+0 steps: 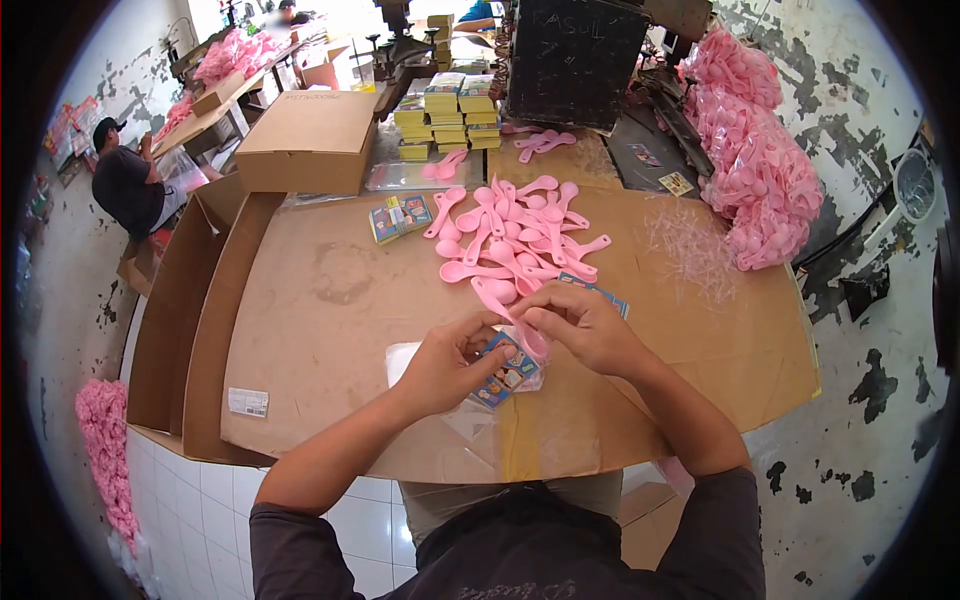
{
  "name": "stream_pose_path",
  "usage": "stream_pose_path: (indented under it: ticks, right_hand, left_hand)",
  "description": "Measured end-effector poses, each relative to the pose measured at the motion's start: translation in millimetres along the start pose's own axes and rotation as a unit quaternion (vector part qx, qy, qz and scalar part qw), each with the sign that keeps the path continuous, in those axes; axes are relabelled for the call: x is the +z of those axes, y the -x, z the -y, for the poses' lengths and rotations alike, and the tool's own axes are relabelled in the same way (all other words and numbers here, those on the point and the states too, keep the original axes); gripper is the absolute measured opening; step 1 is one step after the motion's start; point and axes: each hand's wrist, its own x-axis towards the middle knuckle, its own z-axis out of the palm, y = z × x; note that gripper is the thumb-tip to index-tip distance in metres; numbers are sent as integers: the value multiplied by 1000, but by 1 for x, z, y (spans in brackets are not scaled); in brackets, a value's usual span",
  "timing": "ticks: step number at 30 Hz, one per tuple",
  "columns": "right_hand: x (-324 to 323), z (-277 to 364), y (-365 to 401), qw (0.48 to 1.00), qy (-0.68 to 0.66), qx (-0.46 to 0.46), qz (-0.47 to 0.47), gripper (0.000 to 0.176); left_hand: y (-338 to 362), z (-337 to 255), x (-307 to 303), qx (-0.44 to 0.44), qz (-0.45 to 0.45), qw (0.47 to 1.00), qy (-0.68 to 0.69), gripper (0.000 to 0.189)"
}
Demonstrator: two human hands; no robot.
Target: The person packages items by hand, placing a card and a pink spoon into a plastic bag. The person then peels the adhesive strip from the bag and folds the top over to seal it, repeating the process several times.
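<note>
My left hand (447,362) and my right hand (583,325) meet over the brown cardboard work surface (330,330). Together they hold a small clear plastic bag with a colourful printed card (507,372) in it. A pink plastic spoon (500,300) runs from under my right fingers into that bag. Just beyond my hands lies a loose pile of pink spoons (515,235). A few clear empty bags (405,358) lie flat under my left wrist.
A small stack of printed cards (400,217) lies left of the spoon pile. Behind stand a closed carton (310,140), stacks of yellow card packs (447,118) and a dark machine (575,60). Bagged pink spoons (760,170) heap at the right. A seated person (125,185) is far left.
</note>
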Motion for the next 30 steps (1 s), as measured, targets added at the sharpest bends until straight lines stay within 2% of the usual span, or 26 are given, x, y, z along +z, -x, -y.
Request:
stream_pose_path:
  ticks: [4, 6, 9, 12, 16, 18, 21, 27, 28, 30]
  right_hand:
    - [3, -4, -1, 988, -139, 59, 23, 37]
    - [-1, 3, -3, 983, -174, 56, 19, 48]
    - [-12, 2, -2, 985, -167, 52, 5, 63]
    - [-17, 12, -2, 978, -175, 60, -94, 67]
    - [-16, 29, 2, 988, -133, -4, -82, 71]
    - [-9, 34, 3, 987, -139, -16, -82, 73]
    - [0, 31, 3, 991, -106, -27, -72, 73]
    - [21, 13, 9, 976, -155, -80, -128, 54]
    - [17, 6, 6, 984, -65, -133, -96, 49]
    - [2, -3, 2, 965, 116, -234, -32, 39]
  left_hand:
    - [2, -2, -1, -1, 6, 994, -113, 45]
    - [1, -2, 2, 8, -3, 999, -48, 47]
    - [1, -6, 3, -2, -5, 1000, 11, 48]
    - [1, -6, 3, -15, 0, 999, 32, 48]
    - [0, -3, 2, -11, -1, 999, 49, 46]
    - [1, -6, 3, -39, 2, 998, 41, 41]
    - [1, -4, 5, -43, 8, 998, 52, 34]
    - [-1, -1, -1, -39, -1, 997, 62, 31]
    - [-2, 2, -3, -33, -2, 998, 53, 31]
    - [-3, 3, -5, -21, -2, 998, 55, 31]
